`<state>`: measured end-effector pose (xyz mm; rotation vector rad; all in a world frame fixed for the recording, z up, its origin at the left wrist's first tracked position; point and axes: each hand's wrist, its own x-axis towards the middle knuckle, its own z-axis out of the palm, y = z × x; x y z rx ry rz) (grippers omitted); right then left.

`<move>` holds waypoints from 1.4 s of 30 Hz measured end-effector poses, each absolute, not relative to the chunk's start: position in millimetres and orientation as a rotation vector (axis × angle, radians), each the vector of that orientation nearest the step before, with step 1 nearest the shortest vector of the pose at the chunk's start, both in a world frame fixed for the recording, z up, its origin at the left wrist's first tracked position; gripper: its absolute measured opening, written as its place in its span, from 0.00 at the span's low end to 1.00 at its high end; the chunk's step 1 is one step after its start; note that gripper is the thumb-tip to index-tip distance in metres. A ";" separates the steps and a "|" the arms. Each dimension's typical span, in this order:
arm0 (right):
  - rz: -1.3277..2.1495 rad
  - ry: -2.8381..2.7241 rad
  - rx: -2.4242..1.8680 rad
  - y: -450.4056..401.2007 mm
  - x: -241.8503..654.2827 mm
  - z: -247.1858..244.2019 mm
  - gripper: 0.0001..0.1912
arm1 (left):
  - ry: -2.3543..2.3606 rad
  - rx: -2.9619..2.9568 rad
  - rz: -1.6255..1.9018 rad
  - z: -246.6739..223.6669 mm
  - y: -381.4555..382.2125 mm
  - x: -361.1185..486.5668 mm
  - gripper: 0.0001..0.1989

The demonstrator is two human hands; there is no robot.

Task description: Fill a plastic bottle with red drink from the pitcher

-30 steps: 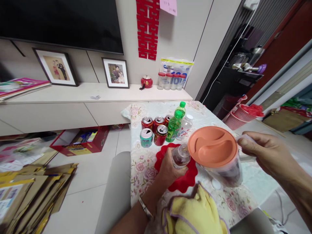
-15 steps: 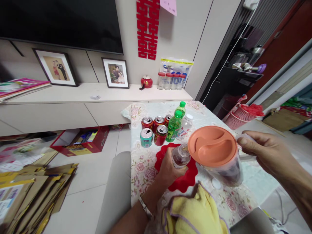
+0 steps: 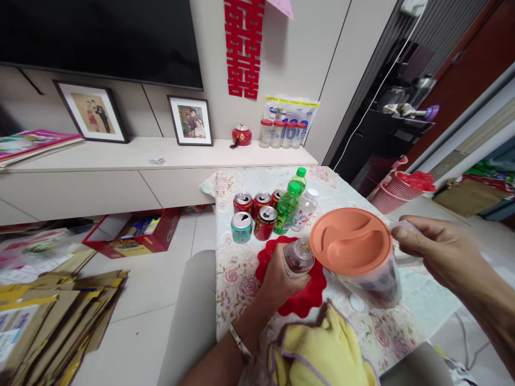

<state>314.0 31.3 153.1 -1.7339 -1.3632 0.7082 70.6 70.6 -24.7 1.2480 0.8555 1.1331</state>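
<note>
Nearest, a soft, rumpled yellow cloth (image 3: 322,351) lies in front of the scalloped red mat (image 3: 302,305). Over the mat, the left hand (image 3: 277,281) wraps around a clear bottle (image 3: 298,261) holding dark liquid, its mouth peeking above the fingers. Right of the mat, the right hand (image 3: 428,241) grips the handle of a see-through pitcher (image 3: 372,289), its smooth, round orange lid (image 3: 354,246) reaching the bottle's mouth. Beyond the mat stand 5 metal cans (image 3: 264,225) and 2 green bottles (image 3: 287,209).
</note>
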 end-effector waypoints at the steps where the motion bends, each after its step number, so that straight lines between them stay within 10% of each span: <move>1: 0.714 -1.359 -1.731 31.2 314.3 153.0 0.29 | 0.857 1.247 1.133 -25.1 70.7 70.9 0.29; 42: 0.735 -1.356 -1.738 31.1 313.5 155.2 0.30 | 0.873 1.270 1.140 -29.3 70.7 71.2 0.29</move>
